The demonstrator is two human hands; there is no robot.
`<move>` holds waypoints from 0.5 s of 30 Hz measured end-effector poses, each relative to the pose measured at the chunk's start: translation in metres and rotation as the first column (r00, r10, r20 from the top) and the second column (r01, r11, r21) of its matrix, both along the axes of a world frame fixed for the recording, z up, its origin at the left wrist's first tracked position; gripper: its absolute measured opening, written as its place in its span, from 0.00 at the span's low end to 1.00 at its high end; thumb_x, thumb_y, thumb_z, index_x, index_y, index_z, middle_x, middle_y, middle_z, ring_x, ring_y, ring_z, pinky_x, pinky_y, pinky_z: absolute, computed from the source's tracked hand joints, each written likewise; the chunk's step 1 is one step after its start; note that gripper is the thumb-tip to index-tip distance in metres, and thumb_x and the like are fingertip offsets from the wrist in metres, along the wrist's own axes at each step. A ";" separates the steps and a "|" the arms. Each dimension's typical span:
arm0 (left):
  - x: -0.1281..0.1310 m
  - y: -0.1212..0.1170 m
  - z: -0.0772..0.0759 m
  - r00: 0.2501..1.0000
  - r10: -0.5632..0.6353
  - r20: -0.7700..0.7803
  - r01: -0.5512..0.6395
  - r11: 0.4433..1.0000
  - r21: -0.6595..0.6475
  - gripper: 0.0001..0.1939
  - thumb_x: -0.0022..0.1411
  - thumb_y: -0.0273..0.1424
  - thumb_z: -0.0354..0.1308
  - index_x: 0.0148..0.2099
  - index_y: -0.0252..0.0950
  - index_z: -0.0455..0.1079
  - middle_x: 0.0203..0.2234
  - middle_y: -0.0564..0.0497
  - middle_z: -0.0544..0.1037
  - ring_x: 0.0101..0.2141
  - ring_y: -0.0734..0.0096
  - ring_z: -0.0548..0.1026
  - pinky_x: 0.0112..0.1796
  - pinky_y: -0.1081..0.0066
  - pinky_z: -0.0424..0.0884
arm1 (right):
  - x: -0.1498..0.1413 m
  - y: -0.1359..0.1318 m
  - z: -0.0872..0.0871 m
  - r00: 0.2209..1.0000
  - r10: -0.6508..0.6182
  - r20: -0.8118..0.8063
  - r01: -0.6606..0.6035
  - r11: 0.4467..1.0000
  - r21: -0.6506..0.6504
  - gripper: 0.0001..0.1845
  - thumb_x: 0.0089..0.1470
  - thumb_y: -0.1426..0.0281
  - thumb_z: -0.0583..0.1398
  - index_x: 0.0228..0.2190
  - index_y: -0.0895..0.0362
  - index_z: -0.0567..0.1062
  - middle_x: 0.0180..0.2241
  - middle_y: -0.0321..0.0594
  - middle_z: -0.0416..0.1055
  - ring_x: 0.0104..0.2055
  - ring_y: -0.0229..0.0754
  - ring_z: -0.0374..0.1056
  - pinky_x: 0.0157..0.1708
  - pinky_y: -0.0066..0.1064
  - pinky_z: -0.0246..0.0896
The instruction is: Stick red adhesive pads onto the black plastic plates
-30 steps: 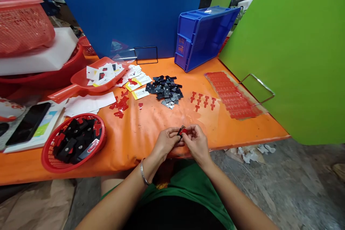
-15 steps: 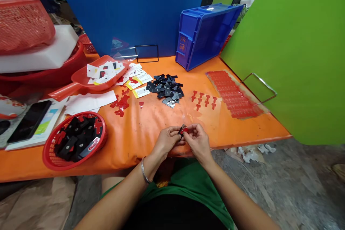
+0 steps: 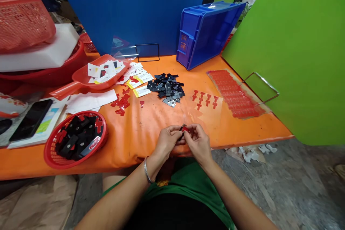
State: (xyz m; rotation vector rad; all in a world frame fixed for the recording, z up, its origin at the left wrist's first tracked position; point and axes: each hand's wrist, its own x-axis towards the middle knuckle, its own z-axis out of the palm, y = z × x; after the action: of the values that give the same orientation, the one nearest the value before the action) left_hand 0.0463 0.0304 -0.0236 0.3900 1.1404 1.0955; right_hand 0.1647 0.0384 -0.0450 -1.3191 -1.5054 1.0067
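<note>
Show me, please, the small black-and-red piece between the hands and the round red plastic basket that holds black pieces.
Small black-and-red piece (image 3: 184, 128): head view, on its red part.
Round red plastic basket (image 3: 54, 153): head view, on its mesh wall.

At lower left we have a basket (image 3: 51, 152) of parts (image 3: 71, 142), up-left of it a phone (image 3: 31, 120) on a booklet (image 3: 50, 119). Mid-frame, a heap of strips (image 3: 167, 88) lies behind the piece (image 3: 184, 128) between our left hand (image 3: 167, 140) and right hand (image 3: 199, 142); behind it, rightward, stands a crate (image 3: 185, 25).

Only unreadable orange lettering (image 3: 183, 46) on crate (image 3: 207, 36)
</note>
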 end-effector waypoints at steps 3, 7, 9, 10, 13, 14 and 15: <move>0.004 0.000 0.001 0.999 0.036 -0.020 -0.036 0.999 -0.010 0.04 0.53 0.20 0.58 0.34 0.28 0.70 0.20 0.50 0.76 0.20 0.73 0.74 0.30 0.70 0.75 | 0.001 -0.005 0.006 0.999 0.024 0.039 -0.026 0.998 0.050 0.06 0.54 0.65 0.57 0.34 0.53 0.67 0.29 0.36 0.68 0.24 0.36 0.65 0.23 0.28 0.63; 0.005 -0.002 0.001 0.999 0.041 -0.004 -0.041 0.999 0.009 0.04 0.53 0.21 0.59 0.34 0.28 0.70 0.20 0.50 0.76 0.20 0.74 0.75 0.29 0.72 0.74 | 0.004 -0.003 0.011 0.983 -0.035 0.182 0.001 0.983 0.186 0.05 0.55 0.67 0.55 0.33 0.54 0.70 0.39 0.42 0.66 0.26 0.36 0.65 0.27 0.31 0.65; 0.005 -0.002 0.001 1.000 0.030 -0.008 -0.030 0.999 0.015 0.05 0.54 0.22 0.59 0.35 0.27 0.70 0.19 0.50 0.76 0.20 0.74 0.75 0.28 0.73 0.74 | 0.006 0.002 0.011 0.977 -0.067 0.200 0.022 0.976 0.218 0.06 0.55 0.67 0.56 0.31 0.56 0.70 0.41 0.44 0.63 0.26 0.34 0.64 0.26 0.31 0.64; 0.005 -0.003 0.001 1.000 0.023 -0.013 -0.023 1.000 0.015 0.05 0.54 0.22 0.58 0.36 0.27 0.70 0.19 0.50 0.76 0.20 0.74 0.75 0.28 0.74 0.74 | 0.006 0.005 0.011 0.979 -0.066 0.193 0.024 0.976 0.215 0.06 0.55 0.67 0.56 0.30 0.56 0.70 0.40 0.43 0.62 0.26 0.34 0.63 0.26 0.30 0.64; 0.004 -0.003 0.000 1.000 0.013 -0.025 -0.013 1.000 0.010 0.05 0.55 0.21 0.58 0.37 0.27 0.69 0.20 0.49 0.76 0.20 0.75 0.75 0.27 0.75 0.74 | 0.006 0.011 0.011 0.984 -0.047 0.170 0.014 0.981 0.192 0.06 0.54 0.67 0.56 0.28 0.56 0.69 0.35 0.40 0.63 0.27 0.35 0.63 0.26 0.29 0.63; 0.004 -0.002 0.000 1.000 0.012 -0.025 -0.011 1.000 0.010 0.05 0.55 0.21 0.58 0.37 0.27 0.69 0.20 0.49 0.76 0.20 0.75 0.75 0.27 0.75 0.74 | 0.006 0.012 0.010 0.985 -0.045 0.169 0.013 0.982 0.187 0.06 0.54 0.68 0.56 0.28 0.56 0.69 0.34 0.39 0.63 0.27 0.35 0.63 0.26 0.29 0.63; 0.004 -0.002 0.000 1.000 0.011 -0.024 -0.011 1.000 0.010 0.05 0.55 0.21 0.58 0.37 0.27 0.69 0.20 0.49 0.77 0.20 0.75 0.75 0.27 0.75 0.74 | 0.005 0.013 0.010 0.985 -0.045 0.168 0.014 0.983 0.180 0.06 0.54 0.68 0.57 0.27 0.56 0.68 0.33 0.38 0.63 0.26 0.35 0.63 0.26 0.29 0.63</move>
State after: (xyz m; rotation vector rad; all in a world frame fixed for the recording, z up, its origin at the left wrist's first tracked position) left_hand 0.0500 0.0282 -0.0234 0.4064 1.1601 1.1089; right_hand 0.1698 0.0516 -0.0350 -1.3213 -1.6590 0.7353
